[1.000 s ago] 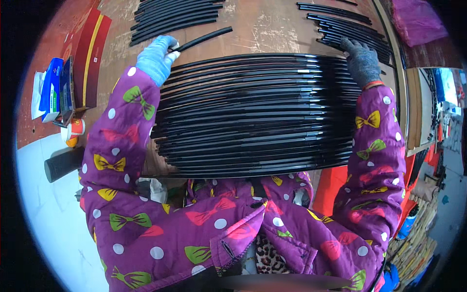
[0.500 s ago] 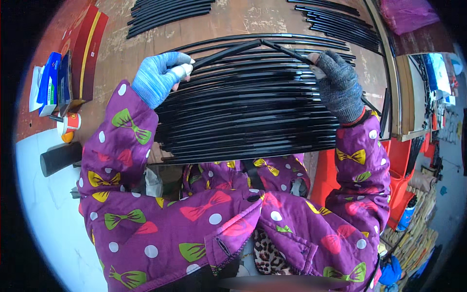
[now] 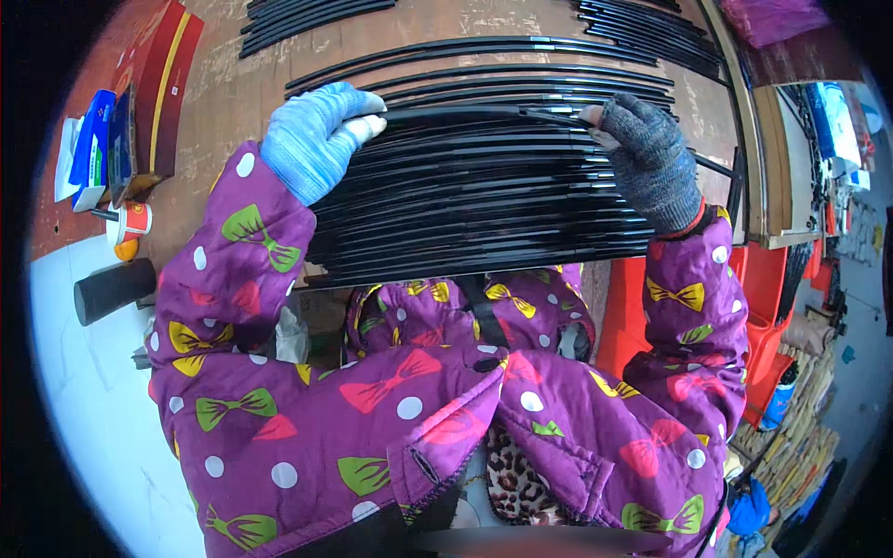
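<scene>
My left hand (image 3: 319, 135), in a light blue glove, pinches the left part of a thin black tube (image 3: 456, 112) between thumb and fingers. The thinner right end of this tube is in the grip of my right hand (image 3: 648, 156), which wears a dark grey glove with bare fingertips. Between the hands it runs almost straight, with a joint right of the middle. Beneath it, many similar black tubes (image 3: 465, 209) lie side by side across the worn brown table (image 3: 228, 79). Whether the held tube touches them, I cannot tell.
More black tubes lie in bundles at the far left (image 3: 316, 17) and far right (image 3: 642, 42). On the left stand a red box (image 3: 169, 98), a blue box (image 3: 93, 149), a paper cup (image 3: 136, 220) and a dark cylinder (image 3: 113, 290). A wooden frame (image 3: 777, 167) borders the right side.
The held tube was bent upward in a peak at its joint; now it is nearly straight and its middle sits lower. My left hand has shifted slightly up and right.
</scene>
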Available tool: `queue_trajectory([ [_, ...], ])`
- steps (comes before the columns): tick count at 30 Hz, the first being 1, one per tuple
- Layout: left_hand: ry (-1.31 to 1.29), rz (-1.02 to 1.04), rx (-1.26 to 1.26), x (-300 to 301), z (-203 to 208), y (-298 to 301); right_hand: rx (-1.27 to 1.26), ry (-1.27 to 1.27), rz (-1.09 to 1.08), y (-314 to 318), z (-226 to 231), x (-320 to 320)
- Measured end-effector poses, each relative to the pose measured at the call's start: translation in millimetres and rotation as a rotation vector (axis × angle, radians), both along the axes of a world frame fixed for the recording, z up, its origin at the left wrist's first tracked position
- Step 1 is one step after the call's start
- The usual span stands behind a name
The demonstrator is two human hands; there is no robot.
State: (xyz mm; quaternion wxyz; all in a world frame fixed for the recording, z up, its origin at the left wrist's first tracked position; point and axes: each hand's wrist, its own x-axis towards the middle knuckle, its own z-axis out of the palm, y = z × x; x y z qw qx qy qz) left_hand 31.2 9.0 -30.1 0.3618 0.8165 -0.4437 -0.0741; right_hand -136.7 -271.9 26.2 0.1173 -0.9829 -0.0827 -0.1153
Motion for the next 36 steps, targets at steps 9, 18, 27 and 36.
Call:
queue_trajectory([
  [9,0.579,0.039,-0.024,-12,-2,-7,0.026,-0.056,0.082,32,6,14],
  [18,0.746,0.025,0.077,-6,12,8,-0.060,-0.388,-0.550,-69,23,-48],
  [27,0.553,0.043,0.136,-15,9,-4,0.981,-0.480,-0.603,-21,-17,-37],
  [36,0.553,0.077,0.028,-19,3,-3,1.115,-0.277,-0.556,-22,-36,-30],
])
